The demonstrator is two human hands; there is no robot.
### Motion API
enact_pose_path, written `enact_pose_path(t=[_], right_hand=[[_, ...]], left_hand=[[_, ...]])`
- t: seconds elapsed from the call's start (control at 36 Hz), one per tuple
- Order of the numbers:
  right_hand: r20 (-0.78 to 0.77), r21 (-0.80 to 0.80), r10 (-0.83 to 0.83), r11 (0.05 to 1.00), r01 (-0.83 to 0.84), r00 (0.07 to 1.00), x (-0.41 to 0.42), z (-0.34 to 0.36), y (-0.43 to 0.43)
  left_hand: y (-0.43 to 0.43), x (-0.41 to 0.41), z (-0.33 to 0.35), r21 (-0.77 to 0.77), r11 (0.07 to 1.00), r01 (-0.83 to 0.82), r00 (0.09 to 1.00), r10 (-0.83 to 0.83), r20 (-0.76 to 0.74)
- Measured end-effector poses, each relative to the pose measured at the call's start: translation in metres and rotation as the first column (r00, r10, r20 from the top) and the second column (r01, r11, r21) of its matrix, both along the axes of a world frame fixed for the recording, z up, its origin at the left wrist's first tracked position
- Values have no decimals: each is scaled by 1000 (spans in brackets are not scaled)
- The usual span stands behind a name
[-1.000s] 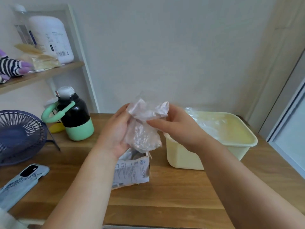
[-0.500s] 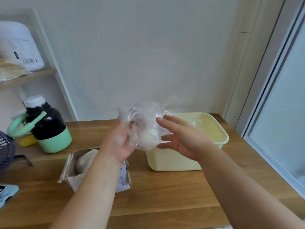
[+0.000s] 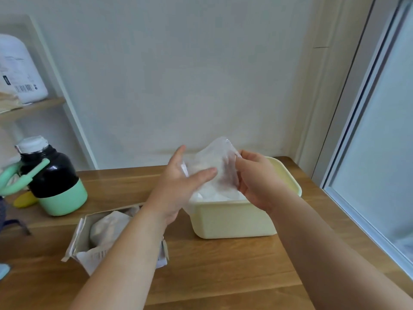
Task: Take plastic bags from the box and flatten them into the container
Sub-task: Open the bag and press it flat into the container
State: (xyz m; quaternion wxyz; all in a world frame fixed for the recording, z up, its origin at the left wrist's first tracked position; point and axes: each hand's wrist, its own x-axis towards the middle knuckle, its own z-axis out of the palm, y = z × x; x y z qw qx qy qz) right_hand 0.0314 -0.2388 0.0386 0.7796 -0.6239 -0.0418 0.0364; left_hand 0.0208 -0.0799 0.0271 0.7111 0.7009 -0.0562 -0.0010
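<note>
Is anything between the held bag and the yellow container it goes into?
Nothing visible does. The left hand and right hand hold the plastic bag just above the container, which has no lid on; other bags already lie inside.

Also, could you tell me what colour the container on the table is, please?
The container is pale yellow, clearest in the head view.

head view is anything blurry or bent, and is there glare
Head view: soft throughout, the plastic bag smeared between left hand and right hand; the wide lens bows the window frame and shelf post; even daylight, no glare.
</note>
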Motion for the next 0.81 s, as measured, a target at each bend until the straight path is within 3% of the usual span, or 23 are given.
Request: enact_pose_path(t=[0.08,0.19,0.33,0.42,0.47,0.53,0.56,0.61,0.72,0.81], right_hand=[[-2,-8,-37,999,37,999,-1,5,-7],[-33,28,-179,983,180,983,5,9,-22],[-74,101,-318,940,324,945,13,4,-33],[-70,53,-370,926,373,927,17,-2,-35],[-67,13,-376,926,378,924,19,-5,-37],[-75,-16,-365,931,365,928,22,-7,-39],[-72,-55,-360,933,357,930,24,-10,-40],[-49,-213,-353,917,336,934,29,-16,-43],[-38,-422,-359,852,310,933,36,-19,-51],[27,-635,-347,718,284,938,38,-14,-60]], left_hand=[[-2,11,0,-52,987,-150,989,150,-9],[4,20,8,-221,952,-212,974,186,-131],[5,31,7,-190,922,-338,925,288,-247],[-3,26,7,-14,846,-533,845,532,-51],[-9,11,13,13,794,-607,772,586,245],[-16,2,17,148,834,-532,744,377,551],[-20,3,16,298,821,-487,750,218,624],[-26,10,9,549,706,-447,767,-13,641],[-31,29,-5,617,612,-494,656,-204,727],[-34,36,-6,645,599,-475,548,-373,749]])
